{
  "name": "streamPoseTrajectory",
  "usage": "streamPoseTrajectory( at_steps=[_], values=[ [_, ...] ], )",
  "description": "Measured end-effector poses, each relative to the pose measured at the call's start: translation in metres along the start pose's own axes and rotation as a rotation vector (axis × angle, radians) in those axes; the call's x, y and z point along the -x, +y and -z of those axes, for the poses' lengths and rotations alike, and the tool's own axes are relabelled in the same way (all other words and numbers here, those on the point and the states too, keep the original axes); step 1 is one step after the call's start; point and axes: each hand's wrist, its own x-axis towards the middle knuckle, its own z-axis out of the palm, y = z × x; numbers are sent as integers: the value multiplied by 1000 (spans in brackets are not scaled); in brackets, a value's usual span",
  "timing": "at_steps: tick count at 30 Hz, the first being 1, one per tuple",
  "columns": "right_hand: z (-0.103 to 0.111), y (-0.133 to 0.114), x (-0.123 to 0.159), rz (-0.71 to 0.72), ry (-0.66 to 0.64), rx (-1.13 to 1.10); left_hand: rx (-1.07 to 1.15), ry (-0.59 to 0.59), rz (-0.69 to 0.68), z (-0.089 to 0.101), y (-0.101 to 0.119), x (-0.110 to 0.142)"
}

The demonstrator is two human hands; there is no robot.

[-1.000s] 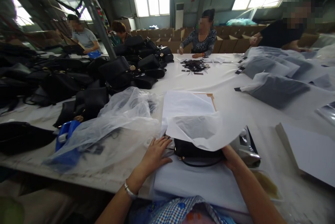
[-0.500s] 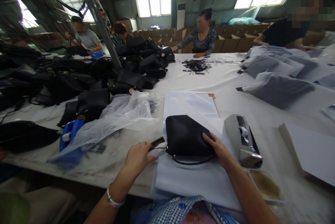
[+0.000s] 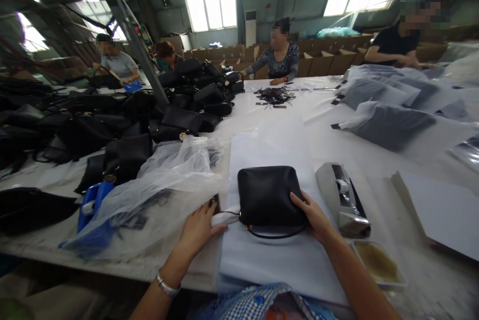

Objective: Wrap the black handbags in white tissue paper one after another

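A black handbag (image 3: pixel 267 195) lies on a stack of white sheets (image 3: pixel 243 255), its thin handle curving along the near edge. My right hand (image 3: pixel 313 215) grips the bag's right end, the thumb on top and the other fingers hidden beneath. To the left, my left hand (image 3: pixel 200 227) rests low over the table with fingers extended and thumb apart. Its fingertips touch a dark hang tag (image 3: pixel 216 203), which a cord ties to the bag's left corner. A white strip lies between the thumb and the bag.
A grey tape dispenser (image 3: pixel 344 200) and a shallow tray (image 3: pixel 377 262) stand at right, beside white board (image 3: pixel 445 210). Crumpled clear plastic (image 3: pixel 168 170) partly covers a blue dispenser (image 3: pixel 95 207) at left. Black bags (image 3: pixel 86 128) are heaped behind; wrapped bags (image 3: pixel 392 125) lie far right. Co-workers (image 3: pixel 280 58) stand across the table.
The white sheet that covered the bag a second ago no longer covers it. The bag has turned slightly and lies flatter. My left hand has shifted left with the tag and lowered.
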Motion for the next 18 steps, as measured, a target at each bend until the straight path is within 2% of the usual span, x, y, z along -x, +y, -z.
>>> streamPoseTrajectory(
  at_steps=[2,3,5,7,9,11,13,16,18],
  values=[
    [2,-1,1,-3,-1,-14,-25,1,127,10,-5,5],
    [2,-1,1,-2,-5,-20,1,0,149,18,-4,6],
    [3,-2,2,5,-14,-25,114,16,104,37,1,0],
    [2,-3,2,18,-26,-23,258,83,2,54,13,-22],
    [2,-4,3,36,-37,-21,403,184,-105,69,27,-60],
    [1,-4,3,53,-36,-17,542,278,-184,80,42,-111],
    [2,-3,3,62,-25,-6,635,313,-212,87,56,-168],
    [5,-1,2,70,-13,33,683,277,-176,90,73,-240],
    [7,0,-1,78,-7,54,729,215,-179,89,81,-271]
  ],
)
